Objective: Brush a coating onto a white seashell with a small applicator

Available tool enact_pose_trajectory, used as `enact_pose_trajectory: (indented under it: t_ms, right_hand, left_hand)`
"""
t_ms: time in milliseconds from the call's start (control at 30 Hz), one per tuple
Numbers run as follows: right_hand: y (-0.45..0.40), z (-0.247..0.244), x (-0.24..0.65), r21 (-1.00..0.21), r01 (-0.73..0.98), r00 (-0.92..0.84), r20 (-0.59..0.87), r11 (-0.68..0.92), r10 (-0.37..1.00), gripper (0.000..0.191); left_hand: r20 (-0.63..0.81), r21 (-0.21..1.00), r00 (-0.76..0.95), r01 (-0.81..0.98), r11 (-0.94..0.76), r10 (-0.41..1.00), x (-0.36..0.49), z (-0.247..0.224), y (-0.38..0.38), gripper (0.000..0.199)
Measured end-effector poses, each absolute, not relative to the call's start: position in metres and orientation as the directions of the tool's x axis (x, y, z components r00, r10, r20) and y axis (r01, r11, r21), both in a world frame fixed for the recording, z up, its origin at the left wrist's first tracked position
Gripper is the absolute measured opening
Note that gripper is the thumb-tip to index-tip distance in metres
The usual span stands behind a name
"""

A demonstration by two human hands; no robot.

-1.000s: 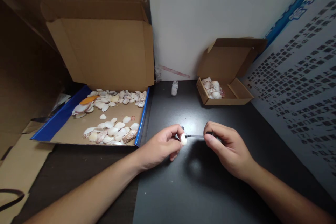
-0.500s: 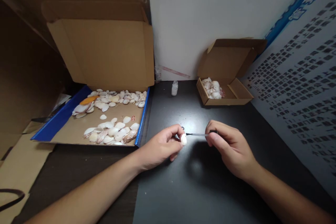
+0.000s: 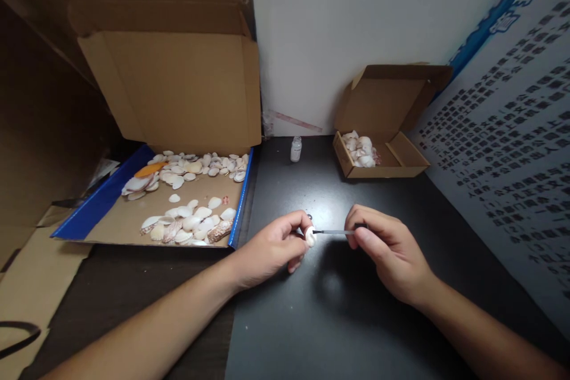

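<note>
Between the thumb and fingers of my left hand (image 3: 276, 244) is a small white seashell (image 3: 310, 237), held above the dark mat. My right hand (image 3: 386, 243) pinches the black cap of a thin brush (image 3: 332, 232), whose shaft points left. The dark brush tip meets the shell at its right side. Behind the hands stands a small glass bottle (image 3: 296, 149) with a label and its neck uncapped. A small dark round thing (image 3: 310, 217) lies just beyond my left fingertips, too small to make out.
An open blue-edged cardboard box (image 3: 243, 208) with many loose shells stands at the left. At the back right is a smaller open cardboard box (image 3: 387, 173) holding white shells. A white wall (image 3: 307, 41) rises behind, and a printed sheet (image 3: 512, 148) borders the right.
The seashell has turned in my left fingers, showing a different side. My right hand has shifted slightly left and the brush tip is now a little lower on the shell.
</note>
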State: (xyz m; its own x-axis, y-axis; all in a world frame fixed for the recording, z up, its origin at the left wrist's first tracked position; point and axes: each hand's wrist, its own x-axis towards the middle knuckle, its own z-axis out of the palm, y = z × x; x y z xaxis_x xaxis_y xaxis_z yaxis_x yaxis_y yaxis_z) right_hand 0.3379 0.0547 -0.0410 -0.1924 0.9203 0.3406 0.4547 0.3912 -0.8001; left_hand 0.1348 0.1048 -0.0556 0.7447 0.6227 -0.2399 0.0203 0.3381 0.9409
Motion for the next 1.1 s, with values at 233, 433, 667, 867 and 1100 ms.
enact_pose_trajectory:
  t_ms: [233,433,667,867,1100]
  right_hand:
    - [0.056,-0.0428,0.3376,-0.785,0.513,-0.137,0.325,0.347,0.936,0.032]
    - [0.0538,-0.0438,0.3378,-0.795,0.449,-0.224,0.341,0.408,0.913,0.031]
    - [0.0554,-0.0412,0.338,-0.781,0.498,-0.148,0.35,0.376,0.925,0.032]
    - [0.0544,-0.0437,0.3377,-0.796,0.469,-0.216,0.318,0.384,0.923,0.032]
    - [0.0549,-0.0413,0.3375,-0.788,0.508,-0.119,0.336,0.348,0.934,0.033]
  left_hand:
    - [-0.236,0.934,0.752,-0.001,0.358,0.615,0.1349,-0.058,0.1049,0.011]
    - [-0.248,0.921,0.741,-0.02,0.389,0.624,0.1361,-0.0569,0.1049,0.013]
    - [-0.245,0.925,0.747,-0.012,0.38,0.618,0.1355,-0.057,0.1043,0.012]
    - [-0.255,0.919,0.745,-0.013,0.395,0.617,0.1352,-0.0582,0.105,0.013]
    - [-0.241,0.922,0.754,-0.019,0.387,0.611,0.1345,-0.0588,0.1047,0.013]
